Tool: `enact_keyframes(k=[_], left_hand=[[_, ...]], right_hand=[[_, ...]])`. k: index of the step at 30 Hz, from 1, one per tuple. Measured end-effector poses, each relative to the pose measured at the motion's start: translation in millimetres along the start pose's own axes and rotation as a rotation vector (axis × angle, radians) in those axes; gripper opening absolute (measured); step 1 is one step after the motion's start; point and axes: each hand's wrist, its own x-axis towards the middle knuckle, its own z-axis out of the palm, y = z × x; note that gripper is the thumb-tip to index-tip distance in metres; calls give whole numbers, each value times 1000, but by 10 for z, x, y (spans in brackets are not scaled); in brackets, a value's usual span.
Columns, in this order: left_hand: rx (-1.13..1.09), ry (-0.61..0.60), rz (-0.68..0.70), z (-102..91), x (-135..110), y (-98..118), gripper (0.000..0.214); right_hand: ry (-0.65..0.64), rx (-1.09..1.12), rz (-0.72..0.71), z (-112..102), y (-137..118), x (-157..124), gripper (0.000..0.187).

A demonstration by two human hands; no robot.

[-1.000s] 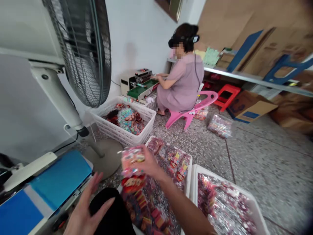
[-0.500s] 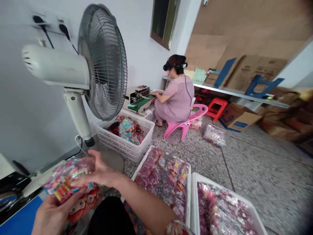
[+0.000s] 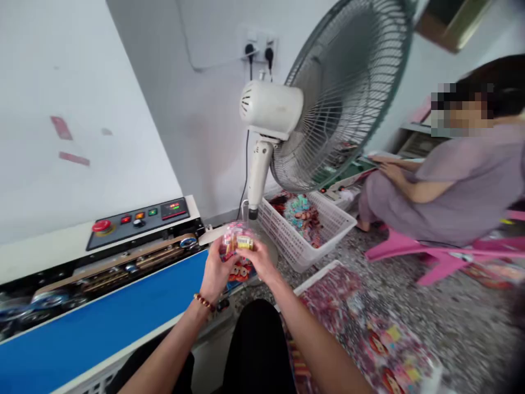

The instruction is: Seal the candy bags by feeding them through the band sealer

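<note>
Both my hands hold a stack of small printed plastic packets (image 3: 235, 232), pink and yellow above with red cartoon figures below. My left hand (image 3: 216, 271), with a beaded bracelet at the wrist, is closed around the stack's left side. On the right side, my right hand (image 3: 261, 259) grips the same stack, fingers bent over its front. The packets are above the right end of a machine's blue conveyor belt (image 3: 135, 312). Some of the packets are hidden behind my fingers.
A control panel (image 3: 139, 221) with a red stop button tops the machine. Beyond my hands stands a large fan (image 3: 328, 104). A white basket (image 3: 287, 241) of packets and a white tray (image 3: 432, 368) of bagged packets are to the right. A seated person (image 3: 471, 180) works further right.
My view has swung left, bringing the blue belt and control panel into sight. My right hand has come in from a spread pose and closed on the packets.
</note>
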Motion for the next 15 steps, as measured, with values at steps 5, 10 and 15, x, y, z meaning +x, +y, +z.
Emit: enact_keyframes(k=[5,10,15], left_hand=[[-2,-38,70,-73,29,-167,42],[-15,-37,-82,-91,43,-375,35],[-316,-57,-220,-132,63,-389,53]], right_hand=[[3,-152,-144,-64,193,51,43],[-19,-248,-131,-160,392,85,48],[71,-317,-57,-149,376,172,40]])
